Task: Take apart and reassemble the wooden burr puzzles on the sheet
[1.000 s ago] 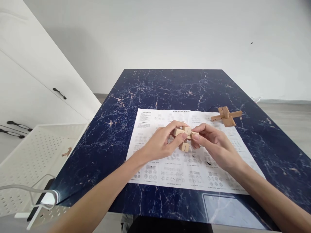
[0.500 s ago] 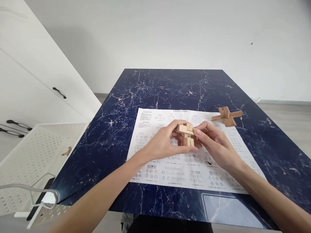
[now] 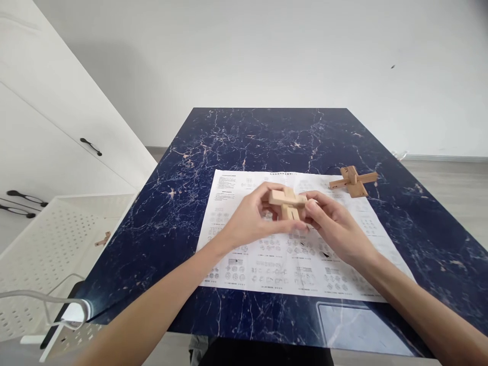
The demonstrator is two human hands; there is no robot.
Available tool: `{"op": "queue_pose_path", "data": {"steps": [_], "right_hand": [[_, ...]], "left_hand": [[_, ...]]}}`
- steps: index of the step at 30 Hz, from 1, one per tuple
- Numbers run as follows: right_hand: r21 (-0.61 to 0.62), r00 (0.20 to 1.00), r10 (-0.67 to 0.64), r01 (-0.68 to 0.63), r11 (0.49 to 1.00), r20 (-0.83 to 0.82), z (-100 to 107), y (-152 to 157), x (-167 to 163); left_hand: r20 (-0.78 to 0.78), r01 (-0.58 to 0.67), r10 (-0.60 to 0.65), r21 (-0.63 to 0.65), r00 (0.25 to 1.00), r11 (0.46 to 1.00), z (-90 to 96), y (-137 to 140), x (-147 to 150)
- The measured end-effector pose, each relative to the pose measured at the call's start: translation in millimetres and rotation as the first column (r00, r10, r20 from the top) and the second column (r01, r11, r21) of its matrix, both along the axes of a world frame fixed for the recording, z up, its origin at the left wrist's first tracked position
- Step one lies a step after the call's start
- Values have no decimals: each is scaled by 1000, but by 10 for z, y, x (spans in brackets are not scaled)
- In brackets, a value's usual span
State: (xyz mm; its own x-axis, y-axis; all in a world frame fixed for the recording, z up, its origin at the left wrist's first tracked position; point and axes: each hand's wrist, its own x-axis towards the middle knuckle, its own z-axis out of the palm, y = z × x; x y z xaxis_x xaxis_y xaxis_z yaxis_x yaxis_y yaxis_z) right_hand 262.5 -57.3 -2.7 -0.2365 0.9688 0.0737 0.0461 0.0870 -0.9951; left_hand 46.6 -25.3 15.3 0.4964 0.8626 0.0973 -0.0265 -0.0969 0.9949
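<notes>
Above the printed instruction sheet (image 3: 229, 234), both hands hold a pale wooden burr puzzle (image 3: 288, 199) made of interlocking notched blocks. My left hand (image 3: 249, 213) wraps round its left side, with the thumb along the lower front and the fingers behind. My right hand (image 3: 333, 218) pinches the right end of the puzzle between thumb and fingers. Part of the puzzle is hidden by the fingers. Beyond my right hand, a darker brown wooden cross-shaped puzzle (image 3: 354, 182) rests at the sheet's upper right corner.
The sheet lies on a dark blue marbled table (image 3: 244, 137). A clear rectangular panel (image 3: 362, 328) is at the near edge. To the left are a white perforated basket (image 3: 41, 244) with a small wooden piece (image 3: 102, 239) in it, a pale cable (image 3: 38, 293) and white cabinets (image 3: 57, 147).
The pale puzzle has tilted between my hands, so its upper bar now lies closer to the lower block. Both hands keep their grip, and the view has shifted slightly.
</notes>
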Motion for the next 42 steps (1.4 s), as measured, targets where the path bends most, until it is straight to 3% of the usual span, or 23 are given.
{"op": "queue_pose_path", "data": {"steps": [3,6,8,11,13,15,20,22,24,26,28,34,42], "right_hand": [[198,978,-124,90,976,167,-28,-2,-41],[386,870,-262,92,918,417,-75,-16,-63],[416,808,-267,30,909,525,-127,-27,-74],[386,771,-218,-38,922,598,-213,-39,-106],[377,758,-207,-57,924,619,-249,-39,-137],[387,755,-200,-77,919,625,-254,-35,-163],[359,828,-184,-23,933,530,-155,-23,-154],[246,882,-172,66,967,439,-106,-9,-120],[57,956,-132,121,991,263,-66,15,-81],[-122,995,-95,98,988,29,-38,42,-47],[-213,987,-77,46,976,-140,-19,65,-25],[-283,969,-58,-13,959,-239,-1,68,-23],[-296,962,-146,73,952,-233,8,47,-6]], "left_hand": [[97,-236,240,-47,966,971,-16,80,-22],[157,-418,435,-126,887,899,-67,157,-38],[158,-381,416,-211,896,900,-97,173,-32],[180,-182,246,-312,952,932,-107,137,-3],[200,-90,162,-327,966,941,-94,100,17],[202,-91,156,-300,967,950,-82,75,27],[112,-253,280,-212,953,944,-85,80,23],[96,-288,311,-196,946,937,-86,86,23],[88,-309,328,-184,940,933,-80,88,27],[77,-311,328,-173,942,934,-72,87,32],[72,-306,321,-171,944,937,-66,85,36],[79,-240,255,-161,964,957,-84,64,38],[47,-157,159,-51,986,986,-56,11,36]]}}
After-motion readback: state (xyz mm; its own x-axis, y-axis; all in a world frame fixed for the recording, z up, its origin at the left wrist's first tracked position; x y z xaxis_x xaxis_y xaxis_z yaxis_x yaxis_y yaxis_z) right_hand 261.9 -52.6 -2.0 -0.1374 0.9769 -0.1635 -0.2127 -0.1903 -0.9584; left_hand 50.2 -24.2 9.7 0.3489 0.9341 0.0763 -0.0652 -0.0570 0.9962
